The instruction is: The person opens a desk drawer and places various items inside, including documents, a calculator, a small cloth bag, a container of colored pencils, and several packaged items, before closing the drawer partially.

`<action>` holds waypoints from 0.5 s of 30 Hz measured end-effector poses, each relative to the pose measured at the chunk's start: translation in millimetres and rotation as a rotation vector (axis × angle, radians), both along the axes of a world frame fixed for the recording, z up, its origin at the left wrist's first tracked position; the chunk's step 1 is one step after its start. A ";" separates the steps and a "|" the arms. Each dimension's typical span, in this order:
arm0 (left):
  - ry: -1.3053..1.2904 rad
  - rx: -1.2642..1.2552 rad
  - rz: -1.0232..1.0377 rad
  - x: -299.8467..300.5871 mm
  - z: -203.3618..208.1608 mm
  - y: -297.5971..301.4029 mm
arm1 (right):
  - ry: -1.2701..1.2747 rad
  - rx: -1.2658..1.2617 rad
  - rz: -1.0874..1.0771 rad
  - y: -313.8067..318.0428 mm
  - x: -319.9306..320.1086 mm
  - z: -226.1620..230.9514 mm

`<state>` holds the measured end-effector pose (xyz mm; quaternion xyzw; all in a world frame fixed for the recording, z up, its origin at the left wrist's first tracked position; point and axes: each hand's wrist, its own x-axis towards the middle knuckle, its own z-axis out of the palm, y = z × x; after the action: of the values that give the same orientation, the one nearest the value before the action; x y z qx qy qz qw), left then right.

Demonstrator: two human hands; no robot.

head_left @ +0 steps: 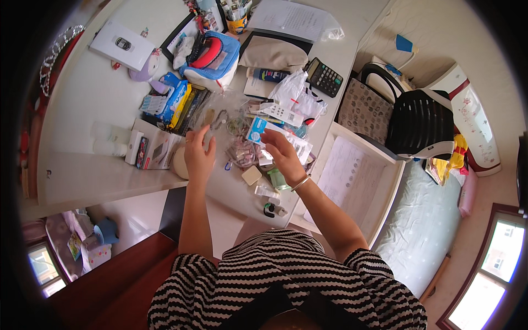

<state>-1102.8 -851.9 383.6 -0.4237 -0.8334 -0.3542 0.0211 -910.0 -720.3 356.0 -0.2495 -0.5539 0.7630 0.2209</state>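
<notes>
Across my worktop (71, 118): blue card (256, 130), lying on the clutter (242, 153); left hand (198, 155), empty, fingers spread, left of it; right hand (284, 155), loosely open, at its right, both raised presumably so nothing shifts.

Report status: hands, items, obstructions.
Left hand open, looks empty. Right hand at blue-and-white packet, grip unclear. Clear bag between hands, cream square block nearer the body.

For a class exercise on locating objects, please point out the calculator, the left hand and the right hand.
Calculator (324, 78): head view, on its keypad.
Left hand (198, 156): head view, middle of the hand.
Right hand (285, 157): head view, middle of the hand.
</notes>
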 end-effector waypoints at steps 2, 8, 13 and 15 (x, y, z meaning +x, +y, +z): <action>-0.019 0.046 -0.011 3.1 2.5 0.0 | -0.004 -0.008 -0.028 6.4 1.9 -6.6; -0.083 0.215 -0.159 29.5 29.9 31.7 | -0.033 0.091 -0.159 31.9 2.3 -26.9; -0.574 0.338 -0.321 52.3 31.6 110.3 | -0.043 0.069 -0.237 67.3 4.7 -39.8; -0.976 0.415 -0.276 44.8 11.1 143.5 | -0.027 0.094 -0.242 74.7 1.5 -44.7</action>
<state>-1057.9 -708.3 394.7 -0.3027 -0.5957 -0.6662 -0.3313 -908.5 -645.7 311.4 -0.3140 -0.5579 0.7005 0.3152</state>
